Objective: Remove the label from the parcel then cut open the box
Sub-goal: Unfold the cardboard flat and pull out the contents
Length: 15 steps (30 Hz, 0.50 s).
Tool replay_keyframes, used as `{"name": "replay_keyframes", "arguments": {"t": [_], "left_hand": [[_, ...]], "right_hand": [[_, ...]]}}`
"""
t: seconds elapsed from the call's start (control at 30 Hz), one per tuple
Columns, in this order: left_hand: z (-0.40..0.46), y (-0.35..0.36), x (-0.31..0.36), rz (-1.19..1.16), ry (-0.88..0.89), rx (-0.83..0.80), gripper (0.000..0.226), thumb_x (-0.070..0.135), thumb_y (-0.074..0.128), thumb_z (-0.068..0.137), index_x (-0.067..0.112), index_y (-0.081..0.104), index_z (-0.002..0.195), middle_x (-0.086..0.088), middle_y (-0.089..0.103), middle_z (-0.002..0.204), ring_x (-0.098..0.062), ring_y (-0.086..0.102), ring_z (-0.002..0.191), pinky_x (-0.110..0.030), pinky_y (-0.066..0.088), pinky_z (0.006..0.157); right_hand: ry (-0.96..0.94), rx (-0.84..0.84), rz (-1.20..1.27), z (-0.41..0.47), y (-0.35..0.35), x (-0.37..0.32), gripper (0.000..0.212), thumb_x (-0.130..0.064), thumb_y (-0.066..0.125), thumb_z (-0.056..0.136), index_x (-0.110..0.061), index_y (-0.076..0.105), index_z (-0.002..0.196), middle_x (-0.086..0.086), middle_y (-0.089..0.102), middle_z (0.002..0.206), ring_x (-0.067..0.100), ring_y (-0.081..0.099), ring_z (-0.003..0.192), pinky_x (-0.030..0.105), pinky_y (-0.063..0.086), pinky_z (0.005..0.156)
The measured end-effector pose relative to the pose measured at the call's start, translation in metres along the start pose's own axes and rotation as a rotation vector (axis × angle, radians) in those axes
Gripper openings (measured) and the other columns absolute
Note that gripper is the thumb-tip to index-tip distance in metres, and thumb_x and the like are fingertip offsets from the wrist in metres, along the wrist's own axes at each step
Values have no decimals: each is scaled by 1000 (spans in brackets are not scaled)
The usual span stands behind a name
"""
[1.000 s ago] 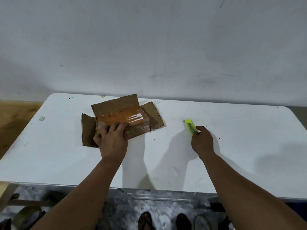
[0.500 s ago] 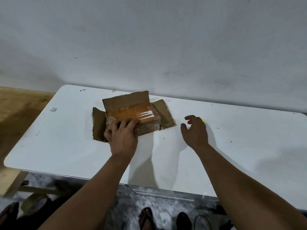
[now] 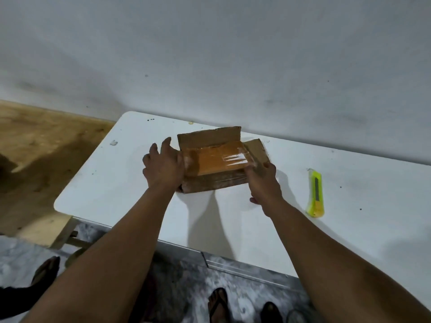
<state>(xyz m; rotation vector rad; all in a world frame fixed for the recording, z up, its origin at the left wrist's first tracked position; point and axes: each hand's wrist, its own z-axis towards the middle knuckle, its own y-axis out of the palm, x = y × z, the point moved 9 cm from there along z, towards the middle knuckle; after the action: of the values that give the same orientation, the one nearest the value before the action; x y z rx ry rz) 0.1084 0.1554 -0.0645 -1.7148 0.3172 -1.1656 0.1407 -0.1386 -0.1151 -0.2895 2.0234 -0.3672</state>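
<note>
on the white table [image 3: 121, 183], near the far edge by the wall, the box [image 3: 217, 164] sat with flaps open and glossy tape across its orange top. left hand [image 3: 163, 166] pressed flat against its left end, fingers spread, not closed. right hand [image 3: 263, 180] gripped the right near corner. yellow cutter [image 3: 316, 194] lay apart on the right, untouched.

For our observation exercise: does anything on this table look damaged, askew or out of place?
The cardboard box lies skewed to the table edge, flaps splayed open and ragged, its top wrapped in wrinkled clear tape. The yellow cutter lies loose beside it; blade state unclear.
</note>
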Motion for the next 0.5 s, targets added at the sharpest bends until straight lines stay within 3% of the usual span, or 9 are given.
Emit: {"name": "replay_keyframes", "arguments": {"t": [0.03,0.1,0.17,0.3,0.4,0.5], "left_hand": [[5,6,-8,-85,-45,-89,56,35,53,96,25,39,149,-14,51,142,-39,44,132,-47,39,101],[4,17,-18,-222,-82,-213,39,37,59,92,26,48,128,-6,65,114,-36,58,113,-41,46,89],[2,20,-22,-282,-67,-225,28,40,60,88,28,48,110,-2,67,99,-33,63,101,-42,51,85],[-10,20,-10,-352,-38,-218,38,38,54,92,30,48,128,3,66,103,-33,60,108,-38,47,85],[-19,19,-7,-287,-4,-184,62,38,53,99,33,28,156,-5,67,126,-34,58,121,-39,47,96],[-32,19,-14,-335,-31,-153,66,38,54,98,35,24,157,-9,69,122,-35,61,116,-41,51,95]], "right_hand": [[23,-31,37,-1,7,2,68,-70,51,80,-36,33,137,-2,61,109,25,65,93,39,61,72],[37,-45,71,-1,15,2,65,-73,49,80,-35,42,132,-3,62,105,26,66,90,37,62,70],[30,-34,65,1,18,0,58,-69,48,81,-35,49,128,-3,63,105,25,66,91,37,62,70],[55,-27,119,2,22,3,40,-53,46,90,-34,51,126,-5,61,91,19,63,82,43,60,82],[76,-22,169,0,20,5,36,-52,48,88,-34,51,119,-7,60,92,22,66,89,45,57,89],[57,-30,194,0,16,-1,36,-53,51,84,-36,54,115,-6,65,100,24,66,94,44,57,87]]}}
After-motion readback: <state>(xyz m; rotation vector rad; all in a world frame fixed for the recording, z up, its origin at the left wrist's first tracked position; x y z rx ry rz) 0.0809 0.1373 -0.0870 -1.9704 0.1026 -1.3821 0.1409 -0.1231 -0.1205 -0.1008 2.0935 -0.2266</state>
